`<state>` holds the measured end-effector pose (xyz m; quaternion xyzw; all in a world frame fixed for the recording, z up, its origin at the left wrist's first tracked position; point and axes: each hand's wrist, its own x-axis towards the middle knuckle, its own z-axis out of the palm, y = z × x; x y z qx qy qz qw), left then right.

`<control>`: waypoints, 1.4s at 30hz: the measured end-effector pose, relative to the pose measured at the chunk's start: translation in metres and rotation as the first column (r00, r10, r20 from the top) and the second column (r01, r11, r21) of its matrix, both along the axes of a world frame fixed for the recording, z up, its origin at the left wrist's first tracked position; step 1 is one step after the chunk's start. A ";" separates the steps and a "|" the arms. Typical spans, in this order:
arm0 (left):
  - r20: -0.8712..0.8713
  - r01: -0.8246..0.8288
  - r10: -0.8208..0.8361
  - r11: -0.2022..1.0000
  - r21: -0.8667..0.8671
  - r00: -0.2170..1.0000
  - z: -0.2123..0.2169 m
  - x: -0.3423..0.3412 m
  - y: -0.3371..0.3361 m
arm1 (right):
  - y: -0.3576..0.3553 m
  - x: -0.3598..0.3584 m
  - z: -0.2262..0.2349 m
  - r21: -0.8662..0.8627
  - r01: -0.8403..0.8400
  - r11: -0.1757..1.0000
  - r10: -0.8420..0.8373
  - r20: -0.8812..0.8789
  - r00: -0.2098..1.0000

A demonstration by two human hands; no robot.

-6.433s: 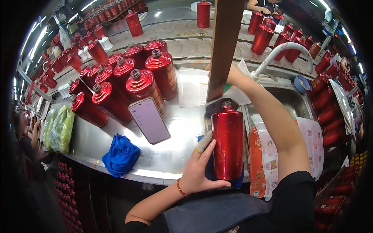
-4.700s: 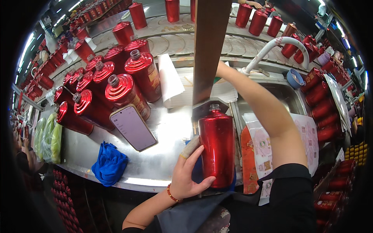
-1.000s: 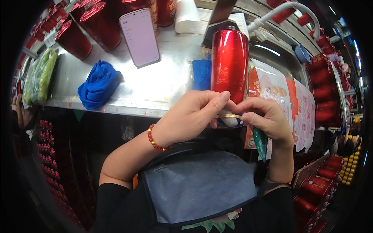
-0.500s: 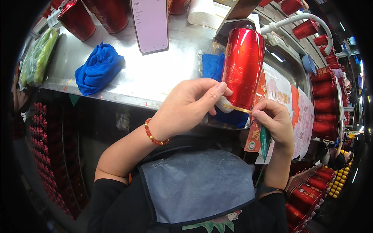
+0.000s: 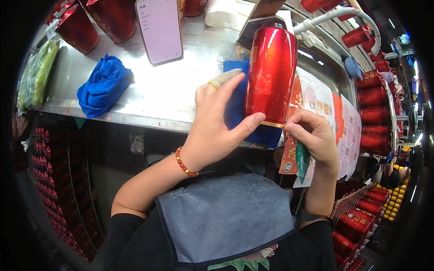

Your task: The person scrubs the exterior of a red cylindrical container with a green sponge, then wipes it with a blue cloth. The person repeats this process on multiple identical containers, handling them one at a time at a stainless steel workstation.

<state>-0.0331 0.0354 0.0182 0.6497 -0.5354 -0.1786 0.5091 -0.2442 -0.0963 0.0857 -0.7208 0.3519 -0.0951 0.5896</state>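
Observation:
A glossy red bottle [image 5: 272, 74] with gold print lies on the blue cloth [image 5: 235, 106], its base toward me. Along the base edge runs a thin gold strip [image 5: 272, 124]. My right hand [image 5: 314, 135] pinches the strip's right end between thumb and forefinger. Beneath that hand hangs a green pointed object [image 5: 302, 159]; how it is held is hidden. My left hand [image 5: 217, 110] is open beside the bottle, thumb stretched toward the base near the strip. A pale wrap [image 5: 224, 79] covers one of its fingers.
On the metal bench [image 5: 153, 97] lie a crumpled blue cloth [image 5: 103, 86], a phone [image 5: 160, 29] and a plastic-wrapped green bundle [image 5: 40, 74]. Red containers [image 5: 110, 20] stand behind. A white pipe [image 5: 337, 17] arches at right above printed sheets [image 5: 323, 97]. Red bottles [image 5: 375, 108] line the right side.
My left hand has opened and moved from the bottle's base up along its left side, fingers spreading. My right hand still pinches the strip, which now lies closer along the base edge.

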 end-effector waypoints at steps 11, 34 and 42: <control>-0.078 0.052 -0.047 0.996 0.072 0.996 0.002 -0.007 -0.005 | -0.001 -0.003 -0.009 0.032 0.036 0.999 -0.037 0.035 0.999; -0.018 -0.003 -0.002 0.974 -0.227 1.000 -0.006 -0.007 0.013 | -0.009 -0.004 -0.024 0.068 0.013 0.998 -0.018 0.071 0.997; -0.087 -0.026 0.009 0.979 -0.202 0.996 -0.008 -0.011 0.010 | -0.011 -0.007 -0.022 0.103 -0.005 0.995 0.003 0.024 1.000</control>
